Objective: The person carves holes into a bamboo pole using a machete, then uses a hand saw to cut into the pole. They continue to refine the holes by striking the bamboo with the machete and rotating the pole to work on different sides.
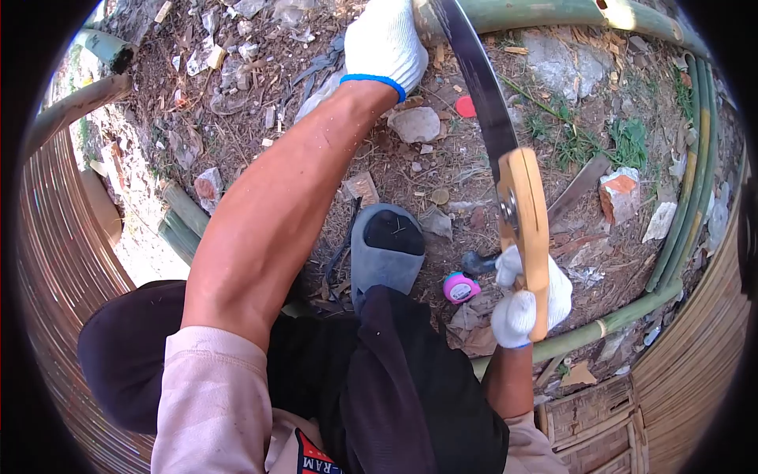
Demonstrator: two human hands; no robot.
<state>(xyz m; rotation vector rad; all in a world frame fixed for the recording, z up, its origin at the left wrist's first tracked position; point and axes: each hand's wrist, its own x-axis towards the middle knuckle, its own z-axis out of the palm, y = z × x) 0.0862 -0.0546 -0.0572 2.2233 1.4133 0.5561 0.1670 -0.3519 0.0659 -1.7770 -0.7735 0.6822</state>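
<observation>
My right hand (pixel 537 300), in a white knit glove, is closed round the light wooden handle (pixel 527 213) of a handsaw. The dark curved saw blade (pixel 483 83) runs up and away to the top edge, where it meets a thick green bamboo pole (pixel 545 12). At the top, my gloved left hand (pixel 385 46) is wrapped on the same pole just left of the blade; its fingertips are partly cut off by the frame. Beside my right hand, a pink tape measure (pixel 460 287) and a dark hammer-like head (pixel 478 262) lie on the ground.
My sandalled foot (pixel 387 249) stands on littered soil. Broken bricks (pixel 620 193), stones (pixel 414 125) and a flat blade-like strip (pixel 578 188) lie around. Slim bamboo poles (pixel 695 174) are at the right, cut bamboo (pixel 181 213) at the left. Bundled thin strips (pixel 75 261) line the left edge.
</observation>
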